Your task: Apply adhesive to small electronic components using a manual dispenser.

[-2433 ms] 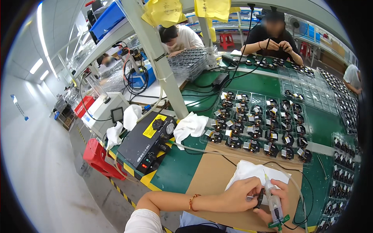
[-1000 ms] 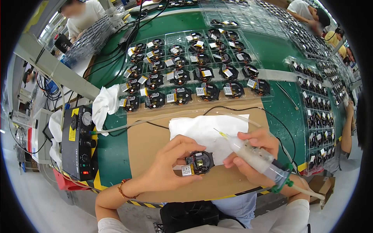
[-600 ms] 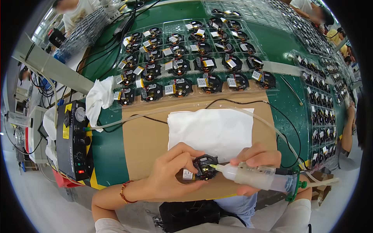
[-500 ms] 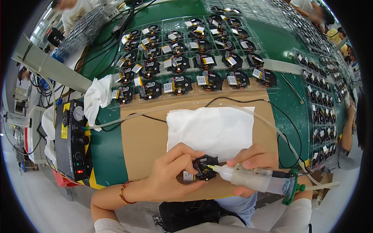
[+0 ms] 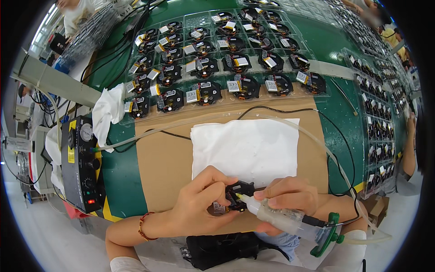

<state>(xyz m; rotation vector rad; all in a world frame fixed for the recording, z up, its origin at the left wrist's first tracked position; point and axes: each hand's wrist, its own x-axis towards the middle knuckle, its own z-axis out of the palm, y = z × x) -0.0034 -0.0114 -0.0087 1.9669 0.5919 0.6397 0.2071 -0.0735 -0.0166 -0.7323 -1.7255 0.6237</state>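
So, versus half a second ago, the syringe [image 5: 288,221] tilts more: its green back end [image 5: 322,239] sits lower, where it used to lie nearly level. Bigger change from a second ago: the tip was up over the cloth [image 5: 244,147], and now it's right at the round black module [image 5: 245,187]. Can't tell whether it actually touches.

Left hand [image 5: 197,199] has the module pinched between thumb and fingers, just past the near edge of the cloth, with its small silver battery [image 5: 219,208] sticking out on the left side. Right hand [image 5: 290,195] is curled round the syringe barrel, fingers on top, thumb underneath.

The syringe's long axis runs on a slant, tip pointing left and a bit away from the person, back end toward their right forearm. The module is roundish, so no obvious long axis there.

Cloth lies flat on brown cardboard [image 5: 161,167], which is on a green table [image 5: 118,186]. Beyond it there's a clear tray [image 5: 198,20] full of similar modules, tweezers [image 5: 344,96] on its right, a crumpled rag [image 5: 108,109] on its left. Black control box [image 5: 79,174] stands at the left, a clear hose [image 5: 324,146] looping across from it. A co-worker [image 5: 81,18] sits at far left.
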